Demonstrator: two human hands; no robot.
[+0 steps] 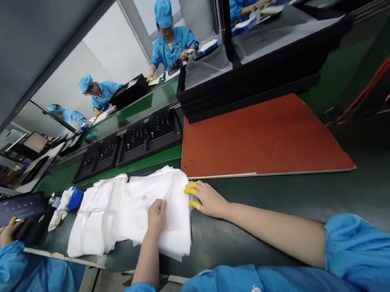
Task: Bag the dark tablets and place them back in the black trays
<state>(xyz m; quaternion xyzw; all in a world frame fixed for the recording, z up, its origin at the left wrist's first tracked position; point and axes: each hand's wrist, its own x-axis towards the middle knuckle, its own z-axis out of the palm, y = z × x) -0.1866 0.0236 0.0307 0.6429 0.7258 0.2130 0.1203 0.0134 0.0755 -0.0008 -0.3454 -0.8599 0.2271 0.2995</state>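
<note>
A stack of thin white sheets or bags (135, 215) with a small printed mark lies in front of me on the dark green bench. My left hand (157, 217) rests on top of it, fingers curled into a fist; whatever may be inside is hidden. At the right edge of the stack is my right hand (209, 201), with yellow finger cots on its fingertips. Its thumb and fingers are apart and touch the edge of the sheets. Left of this stack lies a second white bundle (90, 223), crossed by a band.
A reddish-brown board (254, 141) lies beyond my right hand, with stacked black trays (251, 77) behind it. Black trays (136, 138) hold dark flat panels. At left, a co-worker's hand (7, 232) touches a tablet-like screen (16, 209). Other people work across the line.
</note>
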